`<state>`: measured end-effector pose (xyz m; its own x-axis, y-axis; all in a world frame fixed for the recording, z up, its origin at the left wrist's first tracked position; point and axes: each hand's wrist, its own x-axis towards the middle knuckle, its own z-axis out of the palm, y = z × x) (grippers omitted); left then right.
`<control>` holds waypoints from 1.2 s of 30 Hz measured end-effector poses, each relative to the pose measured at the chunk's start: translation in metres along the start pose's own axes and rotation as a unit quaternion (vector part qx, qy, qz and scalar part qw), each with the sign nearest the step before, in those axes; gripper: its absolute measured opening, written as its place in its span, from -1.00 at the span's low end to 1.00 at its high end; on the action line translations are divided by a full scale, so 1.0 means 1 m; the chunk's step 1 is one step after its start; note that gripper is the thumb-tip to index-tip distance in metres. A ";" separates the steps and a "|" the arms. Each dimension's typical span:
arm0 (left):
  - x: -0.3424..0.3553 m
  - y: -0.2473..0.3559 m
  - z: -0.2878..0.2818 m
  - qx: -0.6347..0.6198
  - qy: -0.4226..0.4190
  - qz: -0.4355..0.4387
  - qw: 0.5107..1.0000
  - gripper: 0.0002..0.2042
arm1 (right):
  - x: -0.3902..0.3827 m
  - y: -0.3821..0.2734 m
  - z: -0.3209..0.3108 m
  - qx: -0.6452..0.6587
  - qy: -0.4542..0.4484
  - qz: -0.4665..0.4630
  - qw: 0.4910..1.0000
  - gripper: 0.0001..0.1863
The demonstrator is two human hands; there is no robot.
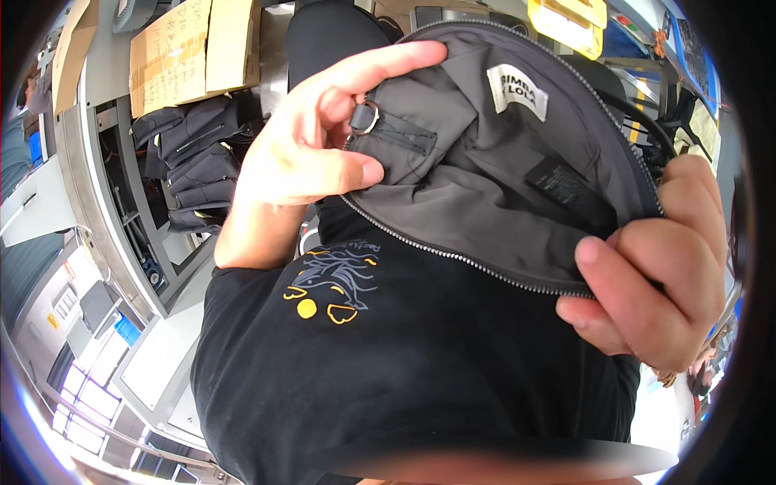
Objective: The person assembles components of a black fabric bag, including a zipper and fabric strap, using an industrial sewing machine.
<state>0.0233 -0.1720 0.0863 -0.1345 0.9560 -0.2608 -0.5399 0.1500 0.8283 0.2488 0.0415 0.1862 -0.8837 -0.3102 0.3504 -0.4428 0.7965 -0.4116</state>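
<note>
We hold the open black bag (453, 323) up close in front of the chest. Our left hand (311, 153) pinches the grey lining (485, 174) beside a small metal ring (365, 115), grip closed on fabric only. Our right hand (659, 271) clamps the zipper edge (485, 267), fingers curled tight. Risk, in our judgement: the thin lining could slip from the pinch and the mouth collapse shut; hard pulling could strain the seam.

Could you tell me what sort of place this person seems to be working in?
Probably a workshop or packing area for bags. The left hand and right hand hold open a grey-lined zip bag, more dark bags are stacked on a metal rack, and cardboard boxes sit above.
</note>
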 end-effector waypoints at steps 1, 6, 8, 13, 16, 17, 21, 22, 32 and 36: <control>0.005 0.000 0.001 -0.015 -0.004 0.004 1.000 -0.17 | -0.001 -0.003 -0.003 -0.008 -0.010 0.002 1.000 -0.65; 0.005 0.002 0.012 0.021 0.015 -0.036 0.999 -0.03 | -0.002 -0.007 0.024 -0.011 0.062 -0.024 0.998 -0.68; 0.010 0.000 0.016 0.014 0.019 -0.052 0.998 -0.07 | 0.011 -0.017 0.028 -0.025 0.064 -0.007 0.998 -0.70; 0.016 -0.010 0.010 0.161 0.024 -0.024 0.986 -0.19 | 0.016 -0.021 0.028 -0.023 0.033 0.011 0.999 -0.70; 0.013 -0.009 0.015 0.179 0.007 -0.015 0.984 -0.18 | 0.012 -0.020 0.026 -0.022 0.042 0.016 0.999 -0.70; 0.012 -0.009 0.016 0.183 -0.004 -0.004 0.983 -0.19 | 0.011 -0.020 0.025 -0.030 0.046 0.013 0.998 -0.69; 0.010 -0.012 0.010 0.160 -0.037 -0.001 0.986 -0.15 | 0.007 -0.023 0.018 -0.024 0.026 0.022 0.999 -0.68; 0.010 -0.010 0.009 0.137 -0.058 -0.012 0.989 -0.15 | 0.006 -0.023 0.015 -0.024 0.025 0.025 0.999 -0.68; 0.011 -0.010 0.011 0.057 -0.034 -0.050 0.997 -0.18 | -0.003 -0.024 0.000 -0.008 -0.006 0.043 0.999 -0.67; 0.006 -0.005 0.016 0.006 -0.046 -0.055 0.997 -0.16 | -0.015 -0.019 -0.021 0.026 -0.083 0.073 0.993 -0.62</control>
<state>0.0381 -0.1627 0.0881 0.0017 0.9526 -0.3043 -0.5379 0.2574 0.8028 0.2735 0.0417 0.2064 -0.9503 -0.2775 0.1413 -0.3107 0.8129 -0.4926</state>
